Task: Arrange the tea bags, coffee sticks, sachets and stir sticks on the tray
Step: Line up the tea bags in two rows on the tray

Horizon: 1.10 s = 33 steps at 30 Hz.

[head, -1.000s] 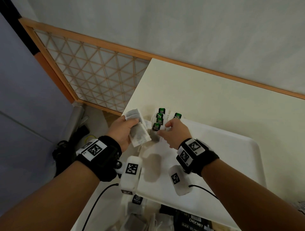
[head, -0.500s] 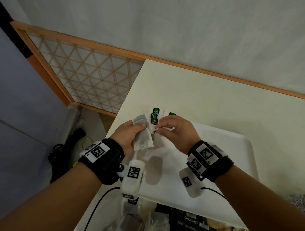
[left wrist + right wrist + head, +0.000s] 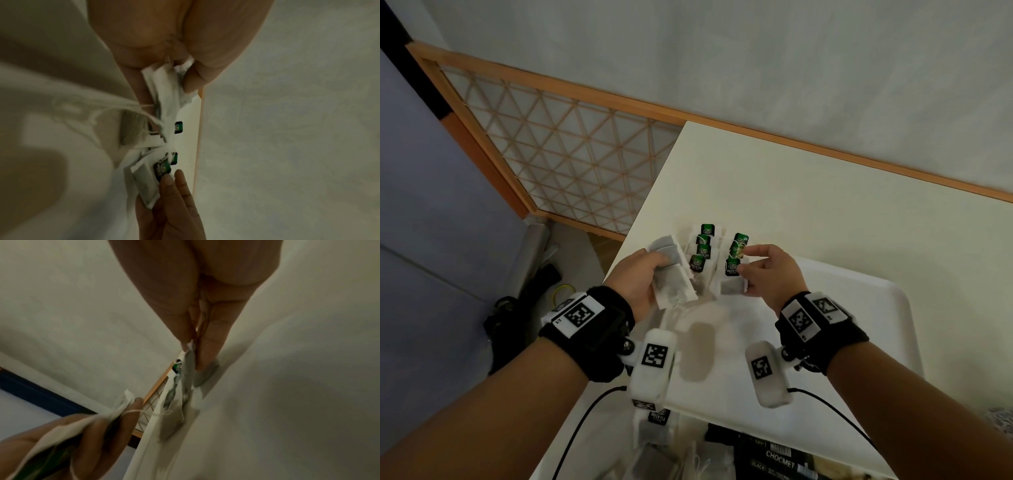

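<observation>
Left hand (image 3: 637, 281) grips spare tea bags (image 3: 671, 277) as a ready supply | right hand (image 3: 770, 274) pinches one tea bag (image 3: 732, 279), lowering it beside rows at the tray (image 3: 859, 342) far corner.

Dim, soft indoor light; blurry, grainy wrist views; wide-angle bending at edges

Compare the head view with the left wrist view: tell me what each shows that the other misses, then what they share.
Only the head view shows the whole white tray, the table, the lattice screen, both wrist cameras and the dark Chocmet packet near the bottom edge.

Only the left wrist view shows the left hand from below, its fingers and thumb pinching a bunch of tea bags with strings trailing.

Both show the right hand pinching a tea bag and the green tags on the tray.
</observation>
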Motion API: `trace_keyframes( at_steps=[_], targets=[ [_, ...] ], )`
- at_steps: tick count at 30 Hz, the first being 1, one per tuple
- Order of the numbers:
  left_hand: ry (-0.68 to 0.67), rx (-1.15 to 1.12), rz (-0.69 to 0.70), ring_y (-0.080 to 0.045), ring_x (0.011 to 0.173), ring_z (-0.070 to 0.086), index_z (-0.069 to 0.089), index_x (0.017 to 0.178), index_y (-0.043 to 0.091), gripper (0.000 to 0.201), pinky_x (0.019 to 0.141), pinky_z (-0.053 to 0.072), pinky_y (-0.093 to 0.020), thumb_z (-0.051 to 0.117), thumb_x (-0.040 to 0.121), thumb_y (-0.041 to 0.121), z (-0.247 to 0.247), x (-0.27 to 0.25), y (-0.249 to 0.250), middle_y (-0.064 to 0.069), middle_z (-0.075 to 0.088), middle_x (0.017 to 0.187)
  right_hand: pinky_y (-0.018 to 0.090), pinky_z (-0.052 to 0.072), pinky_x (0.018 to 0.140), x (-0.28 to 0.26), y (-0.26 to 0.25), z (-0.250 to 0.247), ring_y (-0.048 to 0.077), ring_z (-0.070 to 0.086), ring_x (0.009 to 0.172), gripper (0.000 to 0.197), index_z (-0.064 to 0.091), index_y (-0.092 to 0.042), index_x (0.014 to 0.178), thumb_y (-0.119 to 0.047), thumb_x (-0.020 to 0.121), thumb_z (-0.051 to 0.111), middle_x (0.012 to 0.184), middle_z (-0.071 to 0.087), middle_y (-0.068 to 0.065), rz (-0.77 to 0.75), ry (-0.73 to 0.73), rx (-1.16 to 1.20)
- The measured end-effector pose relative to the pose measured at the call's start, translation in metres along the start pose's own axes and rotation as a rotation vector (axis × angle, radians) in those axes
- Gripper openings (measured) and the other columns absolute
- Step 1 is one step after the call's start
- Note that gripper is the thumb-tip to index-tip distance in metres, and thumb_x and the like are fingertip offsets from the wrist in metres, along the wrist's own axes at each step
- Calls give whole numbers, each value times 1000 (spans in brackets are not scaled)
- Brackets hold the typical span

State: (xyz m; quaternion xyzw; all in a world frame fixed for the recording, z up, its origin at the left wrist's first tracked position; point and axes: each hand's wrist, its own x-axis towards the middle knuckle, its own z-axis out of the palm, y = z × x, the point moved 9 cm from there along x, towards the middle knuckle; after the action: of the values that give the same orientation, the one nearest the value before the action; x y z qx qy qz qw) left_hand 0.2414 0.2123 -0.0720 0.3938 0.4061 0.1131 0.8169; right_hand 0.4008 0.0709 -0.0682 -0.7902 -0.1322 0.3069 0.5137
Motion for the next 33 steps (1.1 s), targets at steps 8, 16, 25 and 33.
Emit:
trace_keyframes(
  at_steps=[8, 16, 25, 33],
  targets=[
    [-2, -29, -17, -29, 59, 68, 56, 113, -2, 25, 50, 56, -36, 45, 92, 1, 5, -3, 2, -22, 63, 88, 29, 47, 65, 5, 3, -8, 21, 60, 69, 19, 54, -22, 98, -20, 84, 67, 76, 61, 1, -7, 85, -249],
    [-32, 2, -18, -31, 66, 68, 58, 111, 2, 23, 60, 58, -40, 45, 92, 1, 9, -2, -2, -18, 68, 81, 23, 52, 46, 2, 3, -4, 21, 60, 65, 23, 54, -15, 103, -16, 85, 68, 77, 57, 4, 48, 81, -93],
    [-61, 9, -1, -36, 94, 61, 55, 118, 4, 38, 83, 52, -52, 34, 89, -10, 12, 3, -1, -27, 59, 113, 13, 42, 69, -39, -52, 25, 4, 53, 82, 34, 60, -32, 103, -13, 77, 72, 97, 56, -7, -476, -165, -333],
    [-37, -17, -2, -26, 78, 66, 50, 127, -1, 40, 55, 57, -32, 41, 90, -13, 9, 2, -5, -25, 60, 113, 15, 45, 76, -70, -75, 48, 1, 56, 91, 8, 74, -23, 90, -22, 83, 70, 96, 64, -12, -800, -216, -367]
  ],
)
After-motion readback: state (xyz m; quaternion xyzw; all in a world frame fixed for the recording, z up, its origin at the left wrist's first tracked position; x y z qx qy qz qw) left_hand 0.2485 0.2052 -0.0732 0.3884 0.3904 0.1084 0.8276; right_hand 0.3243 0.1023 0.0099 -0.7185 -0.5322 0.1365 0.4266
